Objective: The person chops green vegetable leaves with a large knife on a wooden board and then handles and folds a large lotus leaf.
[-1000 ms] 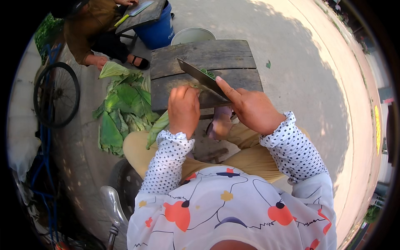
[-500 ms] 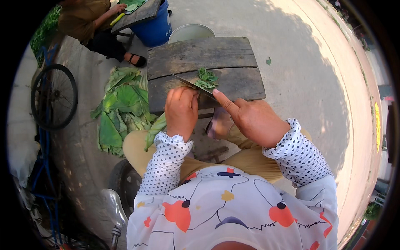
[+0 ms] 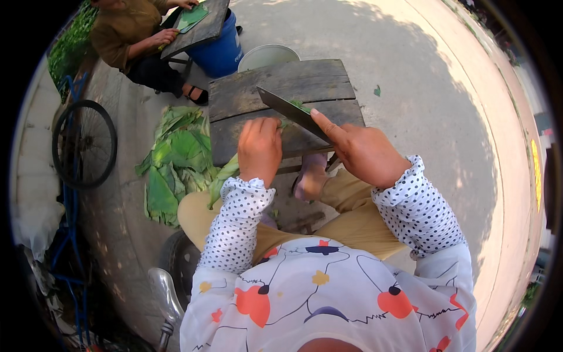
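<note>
My right hand (image 3: 370, 154) grips a broad-bladed kitchen knife (image 3: 288, 111), its index finger stretched along the top of the blade. The blade slants across a dark wooden board table (image 3: 281, 76), its broad side showing. Just behind it lie green leaf shreds (image 3: 300, 105), partly hidden. Close to the blade's left side, my left hand (image 3: 260, 154) is closed on a bundle of green leaves (image 3: 226, 177). Its leafy tail sticks out over the table's near edge, beside my wrist; the end under the fingers is mostly hidden.
Large green leaves (image 3: 176, 155) lie heaped on the ground left of the table. Behind it stand a pale bucket (image 3: 268, 56) and a blue bucket (image 3: 217, 53). A person (image 3: 132, 41) works with leaves at another board. A bicycle wheel (image 3: 85, 144) is at far left.
The knife has risen and turned, so more of its broad side shows and it covers most of the shreds. My left hand stays on the leaves. The other person's hands have shifted.
</note>
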Demonstrator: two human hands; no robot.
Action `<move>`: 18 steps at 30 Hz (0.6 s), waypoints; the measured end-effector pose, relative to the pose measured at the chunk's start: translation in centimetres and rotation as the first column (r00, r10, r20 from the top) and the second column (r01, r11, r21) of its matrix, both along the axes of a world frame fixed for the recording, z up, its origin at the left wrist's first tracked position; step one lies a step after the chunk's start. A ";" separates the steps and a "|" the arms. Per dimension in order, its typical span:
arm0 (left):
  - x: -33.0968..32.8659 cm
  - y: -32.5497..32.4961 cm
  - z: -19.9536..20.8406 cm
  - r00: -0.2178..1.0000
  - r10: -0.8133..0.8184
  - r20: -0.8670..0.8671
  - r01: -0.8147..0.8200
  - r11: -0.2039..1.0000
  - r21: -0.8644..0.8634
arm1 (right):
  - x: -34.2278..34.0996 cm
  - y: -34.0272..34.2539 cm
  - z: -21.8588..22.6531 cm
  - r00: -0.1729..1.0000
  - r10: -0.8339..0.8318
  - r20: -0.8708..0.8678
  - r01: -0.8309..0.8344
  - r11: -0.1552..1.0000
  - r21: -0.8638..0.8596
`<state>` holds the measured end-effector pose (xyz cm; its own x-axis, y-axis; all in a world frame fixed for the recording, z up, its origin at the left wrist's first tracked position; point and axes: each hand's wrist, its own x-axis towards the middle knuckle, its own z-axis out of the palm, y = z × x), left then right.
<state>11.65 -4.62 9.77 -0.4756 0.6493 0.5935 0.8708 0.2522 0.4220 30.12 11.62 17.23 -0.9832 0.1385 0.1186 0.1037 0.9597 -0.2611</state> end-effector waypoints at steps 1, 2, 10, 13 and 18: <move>0.0 0.2 -0.1 1.000 0.000 0.009 0.000 1.000 -0.006 | 0.3 -0.1 0.2 1.000 0.018 0.018 -0.018 1.000 0.024; 0.0 0.3 -0.1 1.000 -0.004 0.008 0.004 1.000 0.005 | 0.6 -0.3 0.5 0.999 0.036 0.035 -0.038 0.998 0.048; 0.1 0.2 -0.3 1.000 -0.023 -0.004 0.023 0.998 0.060 | 2.0 -0.9 3.1 0.987 0.058 0.148 -0.072 0.993 0.092; 0.2 0.0 -0.5 1.000 -0.025 0.012 0.024 0.997 0.076 | 1.7 -1.0 3.2 0.983 0.064 0.173 -0.079 0.994 0.078; 0.1 0.0 -0.5 0.999 -0.030 0.019 0.029 0.998 0.057 | -0.4 -1.3 1.7 0.990 0.067 0.125 -0.072 0.997 0.039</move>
